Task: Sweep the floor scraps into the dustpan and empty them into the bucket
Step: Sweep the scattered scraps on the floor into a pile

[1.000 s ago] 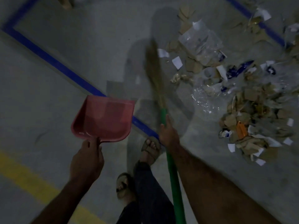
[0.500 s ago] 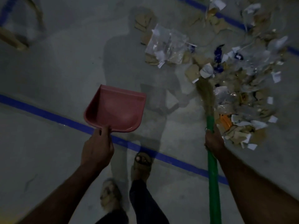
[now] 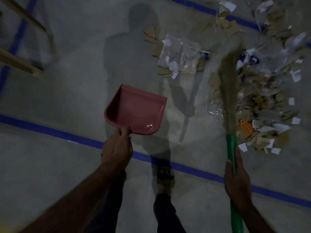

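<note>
Setting: dim grey concrete floor (image 3: 58,84) crossed by blue tape lines (image 3: 80,140); a pale wooden frame (image 3: 25,68) at the far left edge.

Scraps (image 3: 262,101): cardboard bits, paper slips and clear plastic, heaped at the far right of the floor; a smaller patch (image 3: 180,59) towards the middle.

Dustpan (image 3: 136,110): pink, empty, held off the floor, mouth facing away. Left hand (image 3: 117,148) closed around its handle.

Broom (image 3: 228,84): green handle, straw head over the near-left edge of the heap, long axis running away from the person. Right hand (image 3: 235,182) wrapped round the handle.

Key relation: the heap lies right of the dustpan, well apart; the broom hand is nearer.

Bucket: not in view.
</note>
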Tool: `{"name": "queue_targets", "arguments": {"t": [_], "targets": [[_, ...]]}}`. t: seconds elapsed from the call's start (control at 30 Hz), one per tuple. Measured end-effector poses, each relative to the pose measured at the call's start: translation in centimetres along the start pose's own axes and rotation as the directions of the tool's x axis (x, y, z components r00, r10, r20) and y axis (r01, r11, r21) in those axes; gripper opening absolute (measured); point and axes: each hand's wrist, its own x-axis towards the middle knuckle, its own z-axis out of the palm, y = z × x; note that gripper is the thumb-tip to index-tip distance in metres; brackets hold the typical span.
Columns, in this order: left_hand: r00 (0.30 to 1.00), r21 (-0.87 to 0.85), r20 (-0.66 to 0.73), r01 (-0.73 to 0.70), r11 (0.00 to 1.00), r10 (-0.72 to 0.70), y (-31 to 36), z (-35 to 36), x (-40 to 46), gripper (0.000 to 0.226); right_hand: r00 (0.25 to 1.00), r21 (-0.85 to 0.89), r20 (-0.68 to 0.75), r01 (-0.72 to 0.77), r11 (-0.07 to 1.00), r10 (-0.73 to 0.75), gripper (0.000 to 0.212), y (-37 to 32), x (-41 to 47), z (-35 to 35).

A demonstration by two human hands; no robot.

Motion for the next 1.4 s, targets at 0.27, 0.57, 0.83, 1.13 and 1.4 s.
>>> {"name": "queue_targets", "arguments": {"t": [0.27,0.57,0.83,1.13,1.4], "targets": [[0.999,0.002,0.033,-0.015,1.000,0.014,-9.0,-6.5,2.8,0.040,0.996,-0.064,0.063,0.061,0.996,-0.057,0.060,-9.3,-3.7,5.4],[0.998,0.019,0.017,0.065,0.998,-0.066,-18.4,-12.2,5.3,0.033,0.871,-0.192,0.233,0.478,0.857,-0.433,0.069,-22.2,-1.5,12.9],[0.990,-0.025,-0.006,0.141,0.990,-0.141,-20.4,-13.5,10.0,0.029,0.778,-0.183,0.530,0.494,0.850,-0.338,0.056,-35.4,5.1,19.8],[0.993,0.041,0.090,0.067,0.997,-0.071,-15.8,-13.2,20.7,0.040,0.895,-0.043,0.415,-0.162,0.986,0.165,0.060,-30.9,14.9,18.1],[0.991,0.098,0.112,-0.090,0.991,0.079,-10.6,-14.4,29.6,0.041,0.852,0.144,0.258,-0.499,0.854,0.455,0.055,-25.0,23.4,10.7]]}}
